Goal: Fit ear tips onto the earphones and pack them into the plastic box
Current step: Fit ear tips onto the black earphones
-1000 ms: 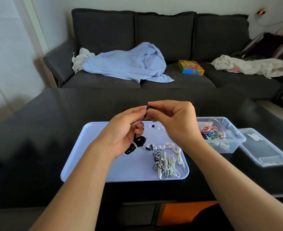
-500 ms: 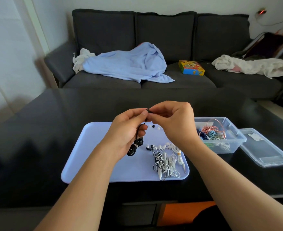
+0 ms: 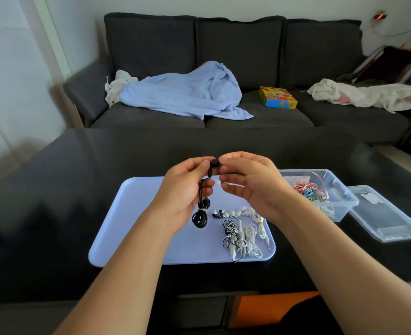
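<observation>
- Head view: the left hand (image 3: 187,189) pinches the black earphones (image 3: 213,163) at the earbud between thumb and forefinger, above the far edge of the blue tray (image 3: 136,228); the bundled black cable hangs below it.
- The right hand (image 3: 250,182) pinches the same earbud from the right, fingers curled.
- White earphones (image 3: 242,234) lie tangled on the tray's near right part, with white ear tips (image 3: 236,212) in a row just beyond them.
- The clear plastic box (image 3: 342,201) sits right of the tray on the dark surface (image 3: 54,189), holding coloured earphones; its lid (image 3: 388,218) lies just right of it.
</observation>
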`<state>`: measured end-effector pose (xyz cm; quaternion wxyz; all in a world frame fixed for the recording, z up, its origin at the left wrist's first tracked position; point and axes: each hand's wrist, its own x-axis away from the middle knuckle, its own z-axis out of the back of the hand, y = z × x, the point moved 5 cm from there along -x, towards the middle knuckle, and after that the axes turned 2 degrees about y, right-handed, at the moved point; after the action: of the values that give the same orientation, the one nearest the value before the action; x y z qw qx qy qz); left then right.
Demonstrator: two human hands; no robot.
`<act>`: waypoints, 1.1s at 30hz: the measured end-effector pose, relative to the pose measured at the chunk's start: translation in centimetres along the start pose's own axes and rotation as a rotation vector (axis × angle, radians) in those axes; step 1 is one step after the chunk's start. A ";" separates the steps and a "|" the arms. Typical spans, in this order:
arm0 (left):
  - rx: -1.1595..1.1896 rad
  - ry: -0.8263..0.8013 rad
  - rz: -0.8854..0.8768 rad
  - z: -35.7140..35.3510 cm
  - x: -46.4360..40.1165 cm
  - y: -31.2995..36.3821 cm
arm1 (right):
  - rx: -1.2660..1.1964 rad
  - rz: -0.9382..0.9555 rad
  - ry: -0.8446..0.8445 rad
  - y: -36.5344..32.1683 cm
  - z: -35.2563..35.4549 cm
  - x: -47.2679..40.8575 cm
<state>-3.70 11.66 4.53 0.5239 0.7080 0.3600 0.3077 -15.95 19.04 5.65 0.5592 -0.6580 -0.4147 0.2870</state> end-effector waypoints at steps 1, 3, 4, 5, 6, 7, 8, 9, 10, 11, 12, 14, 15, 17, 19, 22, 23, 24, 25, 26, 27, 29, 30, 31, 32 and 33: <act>0.022 0.009 0.011 0.1 0.0 0.0 | -0.009 -0.003 -0.001 0.0 0.1 -0.1; 0.085 0.023 0.039 0.3 -0.2 0.0 | 0.032 0.013 0.021 0.0 0.2 -0.2; 0.131 0.020 0.056 0.3 -0.2 -0.1 | 0.113 0.039 0.048 0.0 0.3 -0.3; 0.187 0.006 0.075 0.3 -0.3 0.0 | 0.220 0.072 0.074 0.0 0.4 -0.4; 0.245 -0.019 0.092 0.2 -0.3 0.0 | 0.320 0.094 0.085 0.1 0.3 -0.4; 0.297 -0.050 0.105 0.0 -0.2 0.1 | 0.383 0.092 0.066 0.3 0.2 -0.4; 0.344 -0.081 0.114 -0.1 -0.2 0.2 | 0.399 0.063 0.015 0.6 -0.1 -0.4; 0.385 -0.110 0.123 -0.3 -0.1 0.3 | 0.376 0.018 -0.060 1.1 -0.6 -0.2; 0.417 -0.133 0.131 -0.4 0.0 0.4 | 0.328 -0.024 -0.141 1.5 -1.0 0.0; 0.437 -0.148 0.135 -0.4 0.0 0.4 | 0.269 -0.051 -0.207 1.7 -1.4 0.2; 0.444 -0.153 0.135 -0.4 -0.1 0.5 | 0.211 -0.054 -0.244 1.8 -1.7 0.2; 0.437 -0.134 0.126 -0.3 -0.1 0.5 | 0.141 -0.014 -0.223 1.7 -1.6 -0.1; 0.420 -0.104 0.117 -0.1 -0.2 0.4 | 0.125 0.008 -0.181 1.5 -1.3 -0.3; 0.342 -0.003 0.101 0.5 -0.5 0.2 | 0.155 0.050 -0.095 1.1 -0.8 -0.6; 0.272 0.113 0.108 1.1 -0.6 -0.2 | 0.208 0.085 -0.058 0.8 -0.6 -0.6; 0.276 0.202 0.139 1.1 -0.8 -0.7 | 0.201 0.111 -0.084 0.9 -1.1 -0.6; 0.283 0.200 0.143 0.9 -0.8 -0.7 | 0.200 0.109 -0.108 1.0 -1.3 -0.6; 0.282 0.189 0.142 0.8 -0.8 -0.8 | 0.204 0.107 -0.132 1.1 -1.4 -0.5; 0.277 0.174 0.138 0.6 -0.8 -0.8 | 0.209 0.110 -0.143 1.2 -1.5 -0.6; 0.271 0.160 0.133 0.6 -0.9 -0.9 | 0.213 0.120 -0.133 1.3 -1.4 -0.7; 0.266 0.147 0.131 0.5 -1.0 -0.9 | 0.215 0.133 -0.102 1.2 -1.2 -0.8; 0.251 0.117 0.132 0.4 -1.0 -1.0 | 0.209 0.165 -0.010 0.9 -0.6 -1.0; 0.238 0.094 0.131 0.3 -0.9 -1.0 | 0.218 0.183 0.028 0.8 -0.4 -1.1; 0.227 0.069 0.127 0.1 -0.8 -1.0 | 0.231 0.198 0.047 0.7 -0.2 -1.2; 0.221 0.049 0.120 0.0 -0.7 -0.9 | 0.236 0.202 0.047 0.6 -0.2 -1.2; 0.225 0.043 0.113 0.0 -0.7 -0.8 | 0.217 0.192 0.030 0.6 -0.2 -1.3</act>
<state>-4.24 11.23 3.72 0.4151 0.7748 0.3629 0.3093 -16.28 17.83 4.99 0.6031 -0.6346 -0.3080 0.3724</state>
